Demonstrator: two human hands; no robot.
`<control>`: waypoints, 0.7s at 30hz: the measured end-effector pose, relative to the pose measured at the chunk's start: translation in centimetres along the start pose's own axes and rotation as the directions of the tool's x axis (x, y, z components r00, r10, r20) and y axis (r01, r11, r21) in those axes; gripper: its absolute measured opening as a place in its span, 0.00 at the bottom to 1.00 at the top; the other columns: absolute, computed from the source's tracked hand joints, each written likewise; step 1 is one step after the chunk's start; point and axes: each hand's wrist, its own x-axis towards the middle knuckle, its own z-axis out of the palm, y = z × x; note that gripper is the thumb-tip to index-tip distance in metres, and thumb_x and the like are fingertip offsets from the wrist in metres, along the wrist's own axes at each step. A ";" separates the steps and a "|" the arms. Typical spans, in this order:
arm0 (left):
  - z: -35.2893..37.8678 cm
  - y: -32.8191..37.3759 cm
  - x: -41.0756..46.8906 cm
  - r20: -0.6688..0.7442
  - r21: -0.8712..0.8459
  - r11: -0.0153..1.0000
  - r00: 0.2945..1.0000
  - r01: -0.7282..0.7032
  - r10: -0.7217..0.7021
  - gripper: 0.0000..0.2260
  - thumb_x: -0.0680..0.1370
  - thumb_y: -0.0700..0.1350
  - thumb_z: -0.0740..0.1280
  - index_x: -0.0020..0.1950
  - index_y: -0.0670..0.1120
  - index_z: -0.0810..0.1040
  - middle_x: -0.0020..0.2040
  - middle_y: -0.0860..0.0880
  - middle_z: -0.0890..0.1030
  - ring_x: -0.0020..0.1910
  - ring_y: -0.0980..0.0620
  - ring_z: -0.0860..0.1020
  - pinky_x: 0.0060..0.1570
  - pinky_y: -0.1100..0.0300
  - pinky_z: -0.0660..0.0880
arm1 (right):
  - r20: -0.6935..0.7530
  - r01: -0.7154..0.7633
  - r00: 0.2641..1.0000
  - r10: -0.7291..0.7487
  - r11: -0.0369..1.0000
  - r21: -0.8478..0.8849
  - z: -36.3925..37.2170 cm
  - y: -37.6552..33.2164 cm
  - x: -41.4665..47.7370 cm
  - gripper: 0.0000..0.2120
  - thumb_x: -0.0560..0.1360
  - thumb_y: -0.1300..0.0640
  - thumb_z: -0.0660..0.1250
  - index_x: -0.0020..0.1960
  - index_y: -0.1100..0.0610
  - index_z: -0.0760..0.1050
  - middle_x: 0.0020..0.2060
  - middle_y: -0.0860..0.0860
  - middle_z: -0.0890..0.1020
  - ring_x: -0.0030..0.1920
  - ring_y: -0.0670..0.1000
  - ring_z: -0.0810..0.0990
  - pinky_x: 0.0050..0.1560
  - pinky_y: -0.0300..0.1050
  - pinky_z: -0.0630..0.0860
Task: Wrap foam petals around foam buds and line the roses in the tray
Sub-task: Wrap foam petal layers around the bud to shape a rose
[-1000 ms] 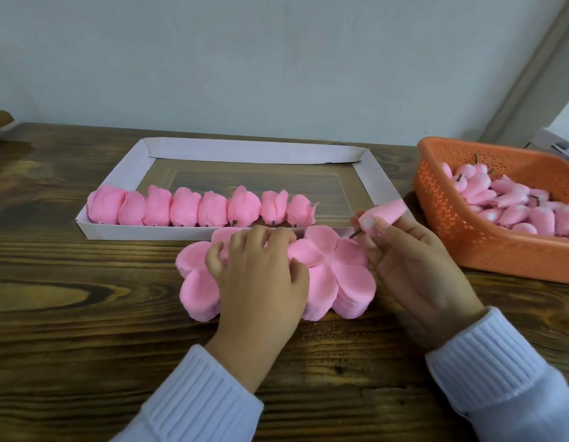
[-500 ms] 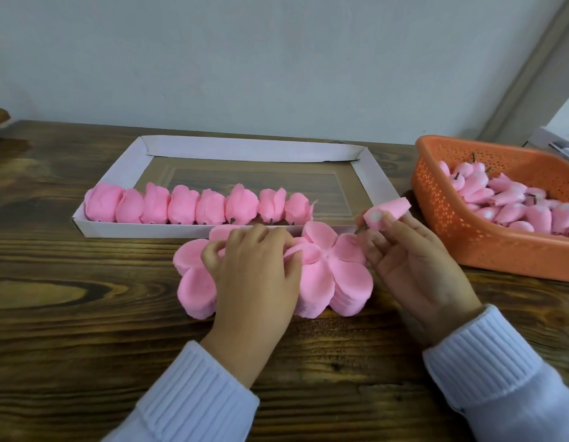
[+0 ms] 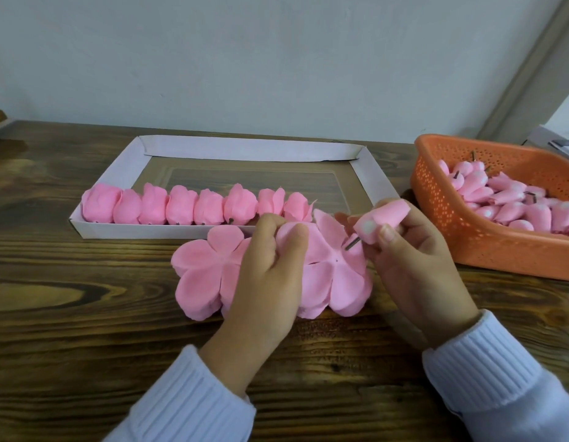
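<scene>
Right hand (image 3: 414,269), fingers clamped on a foam bud (image 3: 388,215) that looks light and squashy, best gripped near its stem end; left hand (image 3: 267,282), fingers pinching the top sheet of the petal stack (image 3: 337,279) at 6 o'clock of the tray (image 3: 244,148).

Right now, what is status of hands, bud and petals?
Left hand pinches top petal sheet. Right hand holds foam bud, stem near sheet's centre. Eight roses in tray; nothing blocking.

You face a dark wooden table (image 3: 63,346) with bold, knotted grain, meeting a plain pale grey wall (image 3: 276,59) at twelve o'clock. At two o'clock a grey frame (image 3: 528,71) slants upward, bright white beyond it.
</scene>
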 end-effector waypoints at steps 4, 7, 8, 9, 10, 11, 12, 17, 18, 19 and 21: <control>0.4 0.3 0.2 0.111 -0.475 0.814 0.940 0.334 -0.321 0.06 0.79 0.46 0.64 0.49 0.45 0.77 0.46 0.44 0.78 0.45 0.47 0.78 0.47 0.50 0.74 | 0.018 0.033 0.999 -0.033 0.999 0.004 0.1 -0.2 -0.1 0.15 0.64 0.46 0.78 0.47 0.50 0.80 0.43 0.52 0.84 0.52 0.56 0.81 0.57 0.59 0.76; 0.2 0.6 0.5 0.143 -0.580 0.716 0.914 0.388 -0.380 0.13 0.82 0.44 0.58 0.59 0.38 0.76 0.53 0.41 0.82 0.52 0.46 0.81 0.53 0.48 0.77 | 0.014 0.059 0.998 -0.059 0.998 0.020 0.2 -0.2 -0.1 0.16 0.66 0.49 0.78 0.48 0.53 0.78 0.43 0.52 0.84 0.51 0.53 0.82 0.54 0.53 0.79; 0.1 0.5 0.6 0.124 -0.567 0.728 0.913 0.386 -0.387 0.14 0.82 0.44 0.58 0.61 0.38 0.75 0.56 0.40 0.81 0.55 0.44 0.81 0.56 0.45 0.76 | -0.004 0.084 0.996 -0.084 0.996 0.017 0.3 -0.3 -0.2 0.16 0.67 0.52 0.78 0.49 0.54 0.77 0.43 0.51 0.84 0.51 0.52 0.82 0.53 0.49 0.79; 0.0 0.4 0.7 0.099 -0.541 0.750 0.914 0.380 -0.393 0.14 0.82 0.44 0.57 0.62 0.38 0.74 0.57 0.40 0.81 0.56 0.42 0.80 0.57 0.44 0.75 | -0.022 0.127 0.992 -0.128 0.992 -0.011 0.3 -0.4 -0.2 0.15 0.68 0.56 0.76 0.51 0.56 0.75 0.43 0.49 0.84 0.51 0.50 0.82 0.51 0.45 0.79; -0.1 0.3 0.7 0.075 -0.512 0.772 0.915 0.378 -0.397 0.14 0.82 0.44 0.57 0.61 0.38 0.74 0.57 0.40 0.81 0.57 0.42 0.80 0.57 0.44 0.75 | -0.032 0.181 0.982 -0.184 0.981 -0.067 0.4 -0.5 -0.3 0.14 0.69 0.58 0.74 0.52 0.57 0.73 0.44 0.48 0.84 0.52 0.48 0.82 0.51 0.42 0.78; -0.2 0.2 0.8 0.060 -0.487 0.788 0.915 0.376 -0.399 0.14 0.82 0.45 0.57 0.61 0.39 0.75 0.57 0.40 0.81 0.56 0.42 0.80 0.57 0.44 0.75 | -0.022 0.234 0.971 -0.239 0.962 -0.141 0.5 -0.7 -0.4 0.13 0.70 0.60 0.72 0.52 0.58 0.74 0.45 0.47 0.84 0.51 0.47 0.82 0.50 0.40 0.77; -0.2 0.1 0.8 0.053 -0.470 0.799 0.916 0.375 -0.399 0.13 0.82 0.45 0.58 0.61 0.39 0.75 0.57 0.40 0.81 0.56 0.43 0.80 0.57 0.44 0.75 | 0.005 0.278 0.959 -0.284 0.936 -0.216 0.5 -0.7 -0.5 0.11 0.70 0.60 0.71 0.52 0.58 0.75 0.46 0.46 0.84 0.52 0.46 0.82 0.51 0.39 0.77; 0.0 0.0 0.6 0.070 -0.450 0.802 0.911 0.393 -0.407 0.11 0.82 0.45 0.59 0.59 0.42 0.77 0.54 0.41 0.82 0.55 0.41 0.80 0.57 0.43 0.76 | 0.153 0.378 0.924 -0.349 0.783 -0.494 1.0 -0.5 -1.1 0.11 0.71 0.51 0.72 0.52 0.52 0.79 0.49 0.47 0.83 0.52 0.52 0.81 0.53 0.45 0.76; 0.0 0.0 0.6 0.072 -0.449 0.802 0.911 0.393 -0.406 0.12 0.82 0.45 0.59 0.59 0.41 0.77 0.55 0.40 0.81 0.56 0.40 0.80 0.58 0.41 0.75 | 0.166 0.385 0.921 -0.353 0.752 -0.536 1.0 -0.4 -1.1 0.12 0.71 0.52 0.72 0.53 0.53 0.79 0.49 0.49 0.83 0.51 0.52 0.81 0.52 0.46 0.77; 0.1 0.0 0.6 0.072 -0.454 0.803 0.914 0.387 -0.400 0.12 0.82 0.45 0.59 0.60 0.40 0.76 0.56 0.39 0.81 0.57 0.39 0.79 0.59 0.40 0.74 | 0.169 0.388 0.918 -0.358 0.729 -0.563 1.1 -0.3 -1.1 0.11 0.71 0.53 0.72 0.53 0.52 0.79 0.49 0.49 0.83 0.51 0.51 0.81 0.52 0.46 0.77; 0.1 0.0 0.6 0.070 -0.477 0.796 0.919 0.372 -0.387 0.14 0.82 0.44 0.58 0.61 0.38 0.75 0.57 0.37 0.80 0.58 0.38 0.78 0.59 0.41 0.73 | 0.168 0.384 0.919 -0.357 0.714 -0.586 1.1 -0.2 -1.1 0.11 0.71 0.54 0.71 0.53 0.51 0.78 0.49 0.47 0.82 0.51 0.50 0.81 0.52 0.45 0.77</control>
